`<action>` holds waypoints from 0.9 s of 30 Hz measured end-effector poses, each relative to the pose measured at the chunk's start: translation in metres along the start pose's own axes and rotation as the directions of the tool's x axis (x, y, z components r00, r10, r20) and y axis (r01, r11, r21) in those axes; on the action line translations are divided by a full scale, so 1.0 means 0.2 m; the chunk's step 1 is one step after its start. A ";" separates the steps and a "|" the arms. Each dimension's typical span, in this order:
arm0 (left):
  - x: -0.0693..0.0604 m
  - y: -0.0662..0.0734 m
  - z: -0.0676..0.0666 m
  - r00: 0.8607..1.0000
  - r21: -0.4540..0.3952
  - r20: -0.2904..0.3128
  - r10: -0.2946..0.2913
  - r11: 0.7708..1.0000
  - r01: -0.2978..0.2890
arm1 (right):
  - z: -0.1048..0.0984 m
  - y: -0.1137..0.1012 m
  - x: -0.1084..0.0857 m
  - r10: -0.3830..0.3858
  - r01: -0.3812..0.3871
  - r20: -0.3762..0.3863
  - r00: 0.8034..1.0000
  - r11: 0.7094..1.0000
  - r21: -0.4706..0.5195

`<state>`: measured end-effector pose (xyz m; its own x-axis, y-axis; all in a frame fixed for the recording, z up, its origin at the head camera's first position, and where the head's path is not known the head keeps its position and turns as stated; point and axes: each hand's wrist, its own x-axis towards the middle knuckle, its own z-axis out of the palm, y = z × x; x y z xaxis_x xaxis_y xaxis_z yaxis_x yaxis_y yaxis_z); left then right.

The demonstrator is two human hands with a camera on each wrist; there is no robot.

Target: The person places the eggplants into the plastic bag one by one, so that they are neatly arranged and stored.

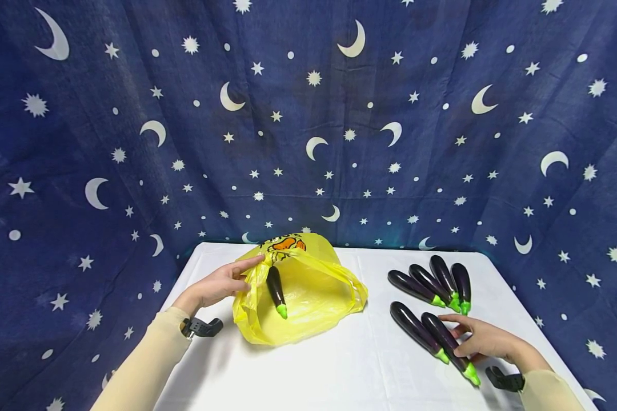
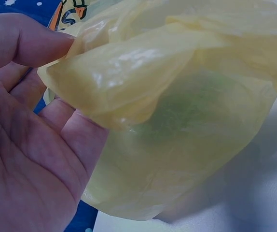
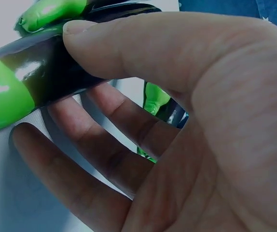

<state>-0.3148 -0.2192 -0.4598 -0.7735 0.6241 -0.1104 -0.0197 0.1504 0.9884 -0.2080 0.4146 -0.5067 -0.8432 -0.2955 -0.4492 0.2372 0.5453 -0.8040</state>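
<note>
A yellow plastic bag [image 1: 313, 297] lies on its side at the left, its mouth gaping toward me. Inside it is one eggplant [image 1: 275, 288], green stem end toward me. My left hand [image 1: 223, 283] pinches the left edge of the bag's mouth; the left wrist view shows the thumb on the plastic and fingertips hidden behind it. At the right, my right hand [image 1: 493, 341] holds an eggplant [image 1: 444, 337], thumb on top and fingers against its side. Close beside that one lies another eggplant [image 1: 413, 325]. In the right wrist view the held eggplant [image 3: 42, 67] is still close to the table.
Behind the right hand, several more eggplants [image 1: 442, 277] lie fanned out on the white table [image 1: 349, 368]. A dark blue curtain [image 1: 288, 200] with moons and stars hangs behind the table and along both sides.
</note>
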 end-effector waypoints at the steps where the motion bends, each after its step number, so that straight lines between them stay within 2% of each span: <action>1: 0.00 0.00 0.00 1.000 -0.001 -0.001 -0.001 1.000 0.001 | 0.00 0.00 0.00 0.005 -0.005 -0.001 1.000 1.000 -0.002; 7: -0.01 0.01 0.00 1.000 -0.002 -0.002 -0.007 1.000 0.007 | 0.00 0.00 0.00 0.026 -0.026 -0.005 1.000 1.000 -0.003; 27: 0.00 0.00 0.00 1.000 0.002 0.002 -0.009 1.000 0.009 | 0.00 0.00 0.00 0.015 -0.015 0.030 0.999 1.000 0.022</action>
<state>-0.3148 -0.2186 -0.4609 -0.7719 0.6244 -0.1194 -0.0254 0.1573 0.9872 -0.2077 0.4142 -0.5077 -0.8246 -0.3112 -0.4725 0.2606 0.5324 -0.8054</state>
